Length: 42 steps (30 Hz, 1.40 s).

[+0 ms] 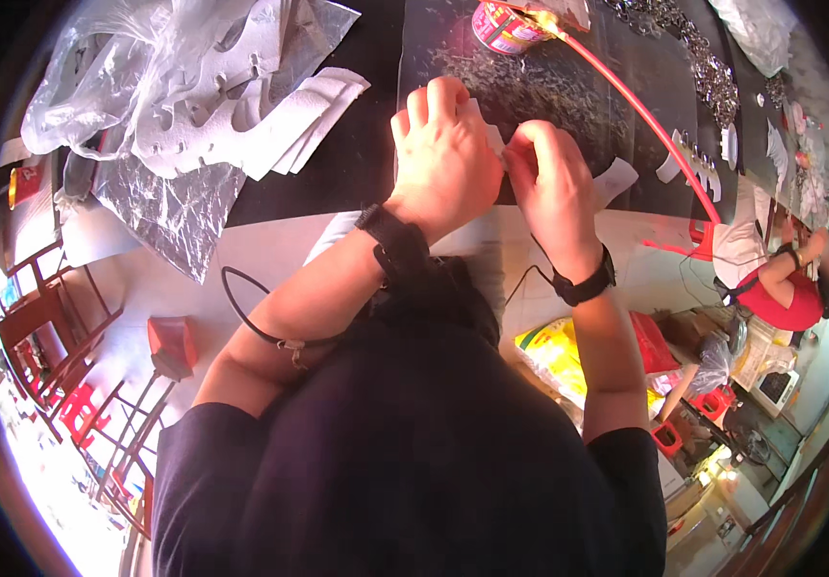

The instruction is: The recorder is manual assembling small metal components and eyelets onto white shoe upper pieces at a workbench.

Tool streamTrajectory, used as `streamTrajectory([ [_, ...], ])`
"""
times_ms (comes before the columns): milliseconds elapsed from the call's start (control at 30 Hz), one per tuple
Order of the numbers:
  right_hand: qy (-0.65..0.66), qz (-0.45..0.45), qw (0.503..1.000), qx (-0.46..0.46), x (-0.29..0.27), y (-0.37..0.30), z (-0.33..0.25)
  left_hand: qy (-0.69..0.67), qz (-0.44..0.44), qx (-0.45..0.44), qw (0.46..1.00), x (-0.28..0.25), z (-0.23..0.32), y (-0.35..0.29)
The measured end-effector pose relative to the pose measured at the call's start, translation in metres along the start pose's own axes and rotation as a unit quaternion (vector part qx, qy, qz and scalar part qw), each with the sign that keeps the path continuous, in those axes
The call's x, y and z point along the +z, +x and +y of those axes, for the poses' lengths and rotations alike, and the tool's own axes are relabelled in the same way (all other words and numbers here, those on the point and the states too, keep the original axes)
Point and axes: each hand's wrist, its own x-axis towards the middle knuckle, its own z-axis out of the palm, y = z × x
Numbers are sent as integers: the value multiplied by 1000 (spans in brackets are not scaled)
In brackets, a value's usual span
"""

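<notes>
Over the near edge of the dark table, my left hand (448, 159) is closed, with its back turned up and its fingers curled. Beside it, my right hand (551, 178) has thumb and index finger drawn together. Between the two hands a small part of a white piece (493, 137) shows; the rest of it is hidden by my fingers, and its kind is unclear. Just right of my right hand lies a white curved strip (615, 183). A stack of white cut-out sheets (304, 120) with notched edges lies to the left, partly in clear plastic (121, 72).
Ahead of my hands stands a red tin (506, 31). A long red tube (640, 108) runs from it past the table's right edge. Shiny metal pieces (708, 77) are heaped at the far right. A person in red (785, 293) is at the right; wooden chairs (54, 313) stand left.
</notes>
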Motion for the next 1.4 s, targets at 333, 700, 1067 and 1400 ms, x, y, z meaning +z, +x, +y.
streamTrajectory([
  [333,16,-12,999,28,0,4,5,-8,9,19,1000,0,-5,-2],
  [700,107,-15,989,100,3,2,9,-4,27,7,1000,4,-2,-4],
  [1067,16,-26,997,77,1,7,2,1,-5,-20,1000,2,1,-1],
  [1400,20,-73,992,101,-4,14,1,-11,-22,-20,999,-1,-2,1],
])
